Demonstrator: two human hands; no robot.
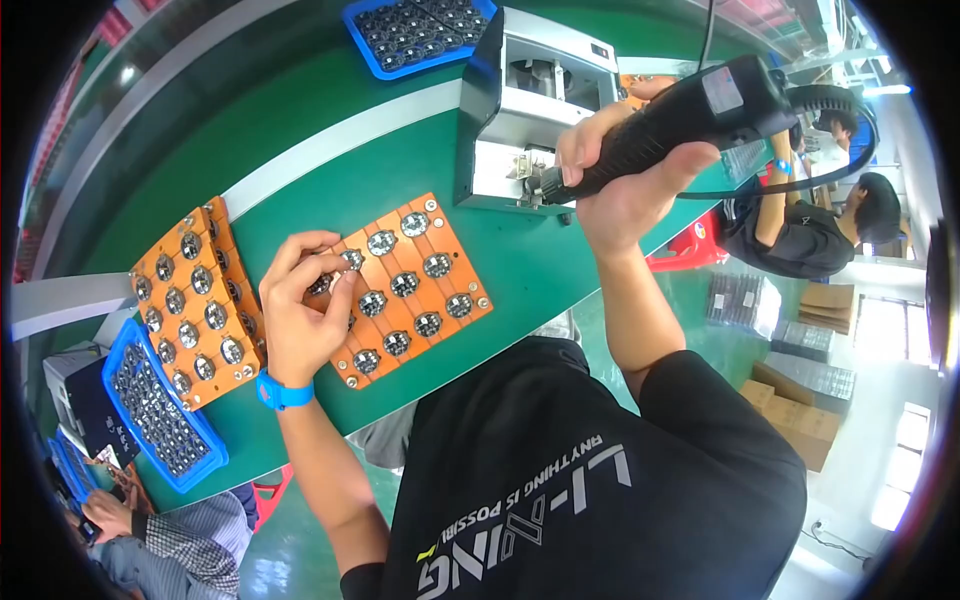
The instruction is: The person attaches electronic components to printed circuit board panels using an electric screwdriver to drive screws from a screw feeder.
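Note:
An orange fixture board (440,240) with several round metal parts seated in it lies on the green workbench (400,170) in front of me. My left hand (305,300), a blue band on its wrist, rests on the board's left end with fingertips pinched on one small round part. My right hand (625,175) grips a black electric screwdriver (690,115), raised above the bench to the right, its tip pointing left at the front of a grey box-shaped machine (535,110). A black cable runs from the screwdriver's rear.
A second orange board (195,305) full of round parts lies at the left. Blue trays of parts sit at the lower left (165,415) and the far top (415,35). Other people work at the right (810,230) and lower left (150,545). Cardboard boxes (810,420) stand on the floor.

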